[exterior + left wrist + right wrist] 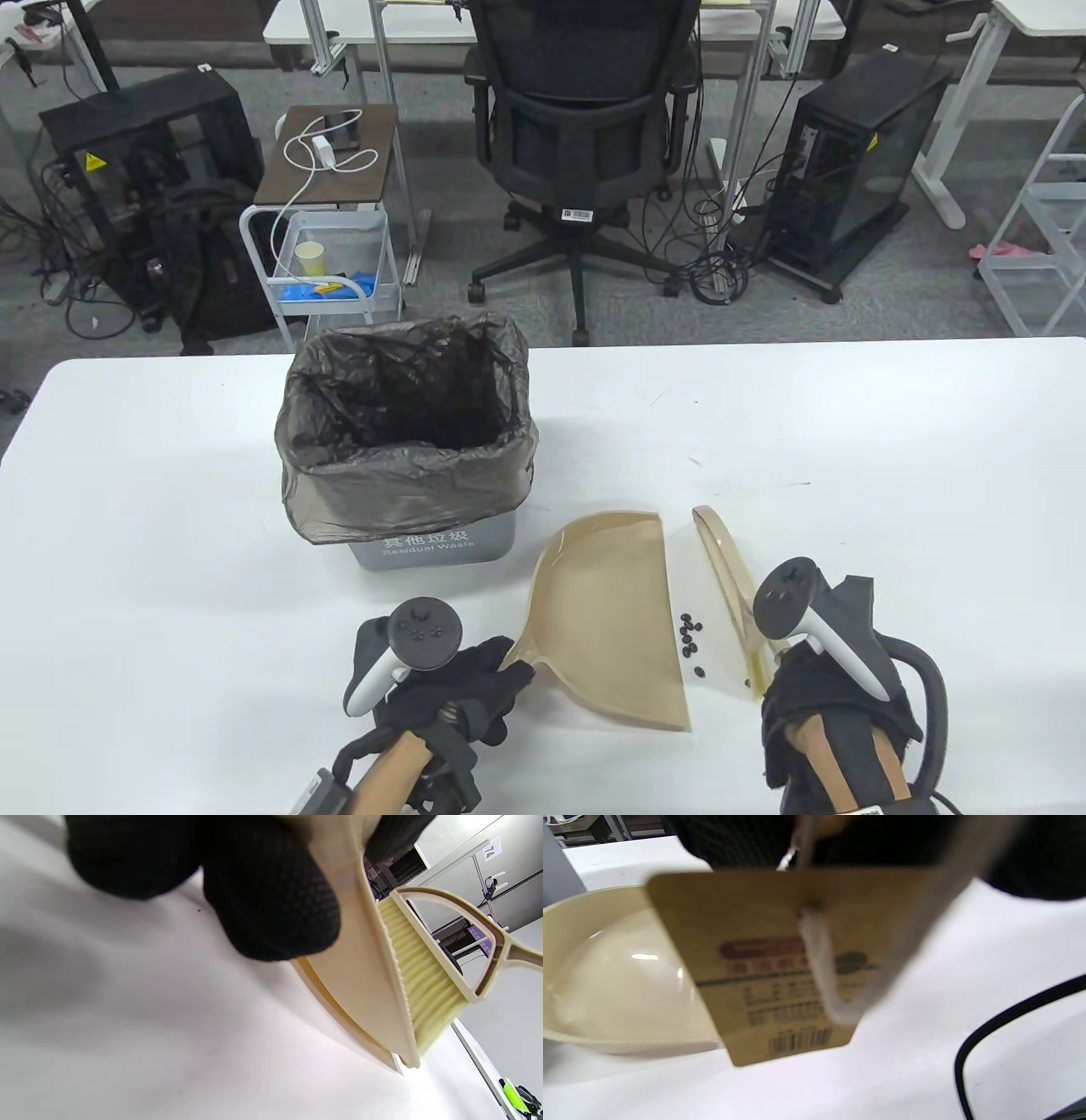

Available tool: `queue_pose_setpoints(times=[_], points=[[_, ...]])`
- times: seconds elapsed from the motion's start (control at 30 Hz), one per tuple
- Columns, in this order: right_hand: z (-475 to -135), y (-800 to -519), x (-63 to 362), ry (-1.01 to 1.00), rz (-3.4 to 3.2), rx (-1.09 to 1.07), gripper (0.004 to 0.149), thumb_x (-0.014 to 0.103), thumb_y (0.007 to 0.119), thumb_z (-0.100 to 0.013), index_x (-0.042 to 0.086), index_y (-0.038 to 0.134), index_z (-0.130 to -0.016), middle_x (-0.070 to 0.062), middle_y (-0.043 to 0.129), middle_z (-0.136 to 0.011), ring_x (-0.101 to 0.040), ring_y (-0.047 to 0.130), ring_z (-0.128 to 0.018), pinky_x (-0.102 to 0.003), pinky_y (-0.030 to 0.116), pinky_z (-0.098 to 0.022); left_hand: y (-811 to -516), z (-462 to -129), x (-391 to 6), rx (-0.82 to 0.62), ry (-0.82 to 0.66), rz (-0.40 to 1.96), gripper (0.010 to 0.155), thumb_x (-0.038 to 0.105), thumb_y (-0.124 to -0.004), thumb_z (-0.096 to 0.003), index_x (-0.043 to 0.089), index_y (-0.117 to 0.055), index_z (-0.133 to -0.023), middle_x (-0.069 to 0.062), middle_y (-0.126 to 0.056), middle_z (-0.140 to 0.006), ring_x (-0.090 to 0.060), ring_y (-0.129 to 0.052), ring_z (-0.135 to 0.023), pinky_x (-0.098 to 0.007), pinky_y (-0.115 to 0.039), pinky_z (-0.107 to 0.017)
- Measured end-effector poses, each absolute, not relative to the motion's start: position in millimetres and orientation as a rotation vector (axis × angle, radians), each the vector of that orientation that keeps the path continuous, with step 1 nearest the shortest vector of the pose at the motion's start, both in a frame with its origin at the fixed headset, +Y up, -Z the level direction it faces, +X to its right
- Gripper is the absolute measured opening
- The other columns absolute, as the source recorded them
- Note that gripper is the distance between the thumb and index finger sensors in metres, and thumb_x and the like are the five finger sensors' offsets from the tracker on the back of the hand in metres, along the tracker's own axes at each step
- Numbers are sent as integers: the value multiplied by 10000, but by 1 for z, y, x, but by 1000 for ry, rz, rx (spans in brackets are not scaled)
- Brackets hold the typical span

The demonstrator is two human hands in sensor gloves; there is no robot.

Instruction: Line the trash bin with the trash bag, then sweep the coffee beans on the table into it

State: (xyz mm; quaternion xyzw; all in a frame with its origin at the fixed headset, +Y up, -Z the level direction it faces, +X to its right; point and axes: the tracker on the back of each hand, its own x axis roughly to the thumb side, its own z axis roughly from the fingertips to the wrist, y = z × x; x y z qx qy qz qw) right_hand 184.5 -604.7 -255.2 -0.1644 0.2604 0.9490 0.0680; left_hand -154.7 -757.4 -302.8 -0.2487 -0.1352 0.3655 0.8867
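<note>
white table [848, 441], beans [691, 638] between grips

The beige plastic dustpan [607, 611] is looking glossy and smooth, the thin grey plastic trash bag [399, 458] is crinkling, and the black knitted gloves [271, 891] are showing a rough weave.

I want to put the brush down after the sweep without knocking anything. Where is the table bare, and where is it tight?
Bare: the wide stretch right of the trash bin up to the far edge, and the strip left of the bin. Tight: near the front edge, where the dustpan, coffee beans and brush sit close together between the left hand and right hand.
</note>
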Motion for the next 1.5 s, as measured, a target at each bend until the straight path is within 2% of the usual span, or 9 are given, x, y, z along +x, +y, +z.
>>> queue_pose_setpoints(times=[0.33, 0.63, 1.0, 1.1, 1.33, 1.4, 1.5], points=[[-262, -610, 169, 787, 2798, -450, 674, 279, 762, -395, -33, 550, -953, -148, 915, -614, -255, 1019, -231, -521, 848, -224, -759, -303, -149, -543, -292, 707, 675, 473, -706, -590, -2, -602, -1058, -158, -938, -709, -100, -1093, -385, -369, -914, -296], [-266, -613, 172, 758, 2733, -434, 670, 290, 752, -406, -18, 531, -958, -131, 900, -632, -240, 1012, -248, -505, 844, -244, -761, -304, -148, -568, -298, 715, 673, 475, -704, -590, 5, -599, -1060, -155, -936, -713, -106, -1095, -392, -373, -913, -302], [-268, -613, 174, 745, 2613, -219, 670, 323, 743, -415, 28, 511, -971, -93, 883, -666, -209, 1002, -288, -471, 838, -286, -766, -307, -153, -570, -290, 783, 665, 487, -697, -592, 25, -602, -1061, -129, -927, -714, -77, -1075, -377, -358, -908, -297], [-267, -608, 180, 655, 2632, -180, 670, 328, 749, -417, 34, 514, -971, -94, 883, -674, -209, 1001, -299, -465, 834, -296, -768, -309, -156, -568, -284, 841, 666, 490, -697, -592, 22, -605, -1056, -113, -931, -711, -62, -1066, -361, -348, -909, -289], [-267, -597, 207, 240, 2688, -263, 672, 327, 759, -417, 35, 518, -972, -100, 883, -683, -221, 997, -310, -469, 824, -308, -770, -311, -165, -547, -252, 958, 716, 531, -738, -570, 11, -615, -1047, -109, -942, -715, -51, -1054, -333, -338, -908, -280], [-269, -600, 213, 35, 2769, -305, 672, 325, 762, -413, 33, 524, -969, -102, 887, -681, -221, 1000, -308, -469, 827, -306, -769, -311, -165, -537, -261, 984, 734, 545, -750, -564, 10, -609, -1047, -108, -939, -717, -47, -1052, -335, -332, -907, -284], [-277, -614, 217, -148, 2806, -347, 672, 329, 762, -409, 37, 528, -967, -95, 888, -682, -214, 1001, -309, -464, 829, -311, -766, -311, -166, -511, -267, 1007, 735, 549, -754, -565, 15, -609, -1049, -105, -939, -718, -49, -1050, -336, -334, -904, -288]])
